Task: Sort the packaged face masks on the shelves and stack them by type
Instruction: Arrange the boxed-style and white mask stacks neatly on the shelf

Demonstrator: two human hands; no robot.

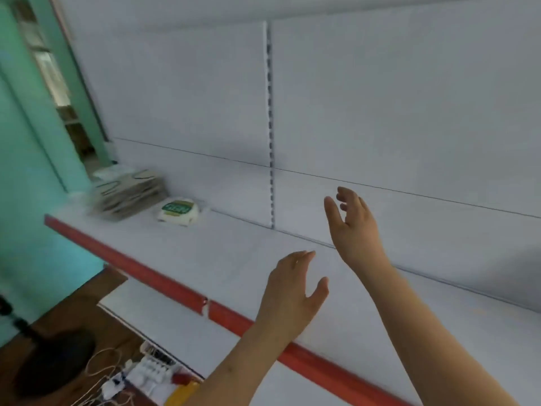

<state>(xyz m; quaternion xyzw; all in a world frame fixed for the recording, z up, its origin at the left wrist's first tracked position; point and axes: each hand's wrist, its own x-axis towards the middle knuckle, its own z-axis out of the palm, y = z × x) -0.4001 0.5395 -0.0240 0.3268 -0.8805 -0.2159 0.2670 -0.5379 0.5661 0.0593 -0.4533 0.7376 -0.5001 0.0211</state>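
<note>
A stack of flat packaged face masks (128, 193) lies at the far left end of the white shelf (240, 259). Just right of it sits a single white pack with a green label (179, 213). My left hand (292, 291) hovers above the shelf's middle, fingers straight and together, holding nothing. My right hand (351, 221) is raised higher and farther back, near the rear panel, fingers loosely spread and empty. Both hands are well to the right of the packs. The picture is blurred.
A red strip (164, 285) runs along the shelf's front edge. A lower white shelf (152, 317) shows beneath. A slotted upright (270, 127) divides the back panel. Cords and small items (140, 373) lie on the brown floor at lower left. A green wall stands at left.
</note>
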